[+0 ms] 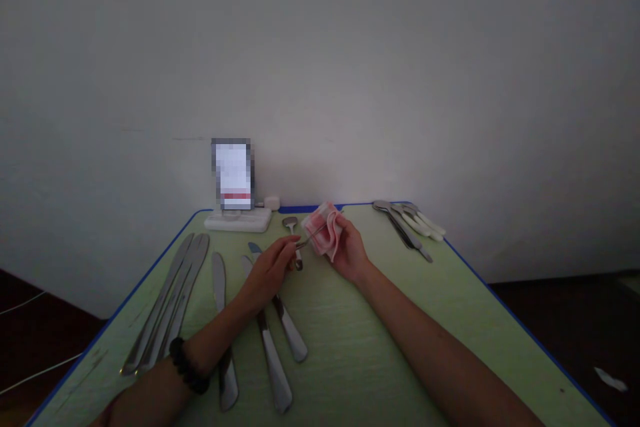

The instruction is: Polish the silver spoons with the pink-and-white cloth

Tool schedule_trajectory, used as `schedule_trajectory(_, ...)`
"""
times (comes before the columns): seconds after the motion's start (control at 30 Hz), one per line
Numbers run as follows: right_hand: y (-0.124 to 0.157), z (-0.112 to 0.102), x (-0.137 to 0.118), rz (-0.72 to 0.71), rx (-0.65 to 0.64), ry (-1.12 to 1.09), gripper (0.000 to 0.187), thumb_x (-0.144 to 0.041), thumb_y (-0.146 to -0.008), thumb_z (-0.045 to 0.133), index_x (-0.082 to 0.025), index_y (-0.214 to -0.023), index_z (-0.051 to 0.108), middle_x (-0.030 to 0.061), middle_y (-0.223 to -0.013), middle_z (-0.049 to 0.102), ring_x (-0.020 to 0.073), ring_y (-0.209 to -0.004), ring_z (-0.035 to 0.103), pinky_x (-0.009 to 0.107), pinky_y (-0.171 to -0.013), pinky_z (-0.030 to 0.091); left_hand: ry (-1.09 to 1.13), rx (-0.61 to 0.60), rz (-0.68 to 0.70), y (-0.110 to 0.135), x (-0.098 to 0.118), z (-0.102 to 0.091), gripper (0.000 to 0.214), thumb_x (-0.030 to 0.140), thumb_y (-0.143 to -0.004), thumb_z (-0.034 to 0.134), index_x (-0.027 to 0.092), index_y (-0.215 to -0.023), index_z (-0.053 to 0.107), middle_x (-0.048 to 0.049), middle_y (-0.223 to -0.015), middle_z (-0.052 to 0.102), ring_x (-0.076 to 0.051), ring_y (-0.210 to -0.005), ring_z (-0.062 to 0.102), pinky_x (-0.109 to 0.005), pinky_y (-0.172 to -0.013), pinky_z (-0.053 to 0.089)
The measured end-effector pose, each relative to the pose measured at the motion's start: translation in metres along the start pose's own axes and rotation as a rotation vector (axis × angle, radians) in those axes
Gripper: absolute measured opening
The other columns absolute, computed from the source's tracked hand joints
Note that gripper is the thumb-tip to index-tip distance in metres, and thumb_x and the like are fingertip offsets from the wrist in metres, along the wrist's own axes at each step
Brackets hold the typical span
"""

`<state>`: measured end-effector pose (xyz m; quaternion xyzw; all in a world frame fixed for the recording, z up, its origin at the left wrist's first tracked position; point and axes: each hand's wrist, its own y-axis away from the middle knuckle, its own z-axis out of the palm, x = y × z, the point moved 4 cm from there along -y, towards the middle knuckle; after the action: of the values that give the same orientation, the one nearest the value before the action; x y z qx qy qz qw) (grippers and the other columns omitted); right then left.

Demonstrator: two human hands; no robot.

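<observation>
My left hand [271, 269] is closed on a thin metal piece of cutlery [314, 233]. Its far end runs into a pink and white cloth [316, 220], so I cannot tell what kind it is. My right hand [351, 250] grips the folded cloth around that end. Just beyond my left hand lies a small spoon [290, 221], partly covered by the fingers. Under and beside my left forearm rest several table knives, among them one knife [219, 280] at the left and another [293, 333] nearer the middle.
Several long metal knives [193, 273] lie together on the left of the pale green table [345, 360]. At the back right is a pile of spoons [400, 223] and white-handled cutlery [423, 223]. A phone [234, 177] stands on a white base [237, 220] near the wall.
</observation>
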<state>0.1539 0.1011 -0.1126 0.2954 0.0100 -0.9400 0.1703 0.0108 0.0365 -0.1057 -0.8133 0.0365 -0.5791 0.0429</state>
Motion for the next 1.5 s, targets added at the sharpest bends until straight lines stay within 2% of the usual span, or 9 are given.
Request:
schedule_trajectory(0.13, -0.001, 0.001, 0.0, -0.018, 0.006, -0.032, 0.019, -0.028, -0.081, 0.051, -0.02, -0.094, 0.061, -0.0007, -0.08, 0.071, 0.0138, -0.074, 0.065, 0.027, -0.073, 0.052, -0.073, 0.012, 0.064, 0.0, 0.001, 0.001, 0.043, 0.042, -0.081, 0.051, 0.016, -0.115, 0.053, -0.0025, -0.081, 0.06, -0.017, -0.077, 0.058, -0.025, -0.061, 0.046)
schedule_trajectory(0.33, -0.002, -0.001, 0.001, -0.023, -0.005, -0.057, 0.02, -0.031, -0.083, 0.051, -0.02, -0.096, 0.062, 0.0008, -0.087, 0.071, 0.0148, -0.08, 0.065, 0.029, -0.079, 0.051, -0.072, 0.0, 0.068, -0.001, -0.001, 0.002, 0.044, 0.038, -0.075, 0.06, 0.017, -0.113, 0.054, -0.0009, -0.082, 0.06, -0.017, -0.076, 0.06, -0.026, -0.063, 0.049)
schedule_trajectory(0.5, -0.006, -0.008, 0.004, -0.028, 0.082, -0.035, 0.02, -0.03, -0.088, 0.046, -0.018, -0.09, 0.063, 0.0011, -0.082, 0.071, 0.0134, -0.074, 0.066, 0.027, -0.074, 0.052, -0.098, -0.024, 0.113, 0.0, 0.0, 0.003, 0.043, 0.035, -0.073, 0.064, 0.018, -0.111, 0.055, -0.0022, -0.086, 0.061, -0.016, -0.078, 0.059, -0.025, -0.062, 0.049)
schedule_trajectory(0.73, -0.006, -0.01, 0.01, -0.027, -0.022, 0.129, 0.012, -0.025, -0.077, 0.064, -0.016, -0.084, 0.063, 0.0024, -0.081, 0.071, 0.0139, -0.075, 0.065, 0.027, -0.074, 0.052, -0.11, -0.07, 0.117, 0.003, 0.002, 0.004, 0.046, 0.035, -0.069, 0.068, 0.018, -0.11, 0.054, -0.0024, -0.088, 0.062, -0.015, -0.071, 0.059, -0.023, -0.059, 0.047)
schedule_trajectory(0.9, 0.0, -0.007, 0.013, 0.029, -0.142, 0.298, 0.02, -0.028, -0.07, 0.071, -0.014, -0.082, 0.064, 0.0016, -0.071, 0.07, 0.011, -0.062, 0.062, 0.021, -0.06, 0.049, -0.099, -0.087, 0.091, 0.003, -0.001, 0.005, 0.048, 0.036, -0.072, 0.065, 0.019, -0.114, 0.049, -0.003, -0.092, 0.063, -0.012, -0.061, 0.058, -0.024, -0.057, 0.047)
schedule_trajectory(1.13, 0.0, -0.007, 0.015, 0.058, -0.131, 0.318, 0.028, -0.033, -0.063, 0.076, -0.012, -0.079, 0.065, 0.0022, -0.073, 0.07, 0.0108, -0.063, 0.062, 0.021, -0.06, 0.049, -0.084, -0.094, 0.095, 0.003, -0.003, 0.006, 0.049, 0.037, -0.072, 0.065, 0.019, -0.114, 0.047, -0.004, -0.095, 0.063, -0.014, -0.065, 0.06, -0.025, -0.058, 0.049)
schedule_trajectory(1.3, -0.004, -0.01, 0.015, 0.05, -0.067, 0.251, 0.02, -0.031, -0.072, 0.069, -0.013, -0.08, 0.065, 0.0023, -0.072, 0.069, 0.0119, -0.062, 0.062, 0.023, -0.059, 0.05, -0.07, -0.105, 0.131, 0.003, -0.002, 0.007, 0.045, 0.033, -0.074, 0.063, 0.019, -0.113, 0.046, -0.0028, -0.092, 0.063, -0.015, -0.072, 0.06, -0.025, -0.061, 0.049)
schedule_trajectory(1.4, -0.005, -0.011, 0.014, 0.047, -0.065, 0.225, 0.017, -0.031, -0.078, 0.063, -0.014, -0.083, 0.064, 0.0027, -0.073, 0.069, 0.0131, -0.063, 0.062, 0.024, -0.059, 0.05, -0.078, -0.109, 0.125, 0.003, -0.003, 0.007, 0.044, 0.031, -0.073, 0.063, 0.02, -0.113, 0.046, -0.0018, -0.09, 0.062, -0.013, -0.069, 0.059, -0.023, -0.059, 0.048)
schedule_trajectory(1.5, -0.006, -0.01, 0.014, 0.044, -0.063, 0.188, 0.019, -0.032, -0.082, 0.058, -0.015, -0.088, 0.063, 0.004, -0.08, 0.07, 0.0147, -0.071, 0.064, 0.026, -0.066, 0.052, -0.106, -0.108, 0.128, 0.003, -0.001, 0.008, 0.044, 0.03, -0.073, 0.063, 0.019, -0.113, 0.046, 0.0, -0.085, 0.061, -0.011, -0.062, 0.056, -0.021, -0.055, 0.045)
